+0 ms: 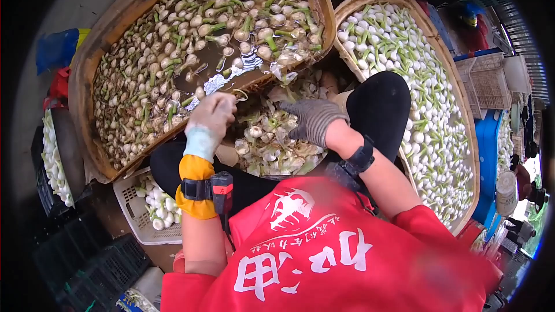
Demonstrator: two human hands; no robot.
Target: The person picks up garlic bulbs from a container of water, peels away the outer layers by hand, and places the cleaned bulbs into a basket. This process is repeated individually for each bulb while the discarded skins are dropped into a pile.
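Bulbs [196, 21] with green stems lie in brownish water in the large tub [81, 81] at the far left; paler bulbs fill the wide basket [469, 138] on the right. A smaller lot sits in the perforated crate [132, 211] at the near left, beside the left forearm.

Left hand [214, 117]: at the tub's near rim, fingers curled in and almost closed. A thin pale curl [240, 95] shows just beside the fingertips. The view of the grasp is poor, so whether anything is held there cannot be told.

Right hand [315, 120]: in a grey knit glove, above the heap of skins and bulbs [289, 153] between the legs. Fingers are partly extended and loosely apart; no bulb is seen in their grip. A translucent skin [281, 74] lies near, at the tub's edge.

Handling, as judged: wet bulbs are likely slippery, so each is best taken round its body with light pressure, the stem left free. Loose skins cling to knit and should be shaken off over the heap. The two hands should work close together, low over the heap, with wrists clear of the rim and the stems unbent.
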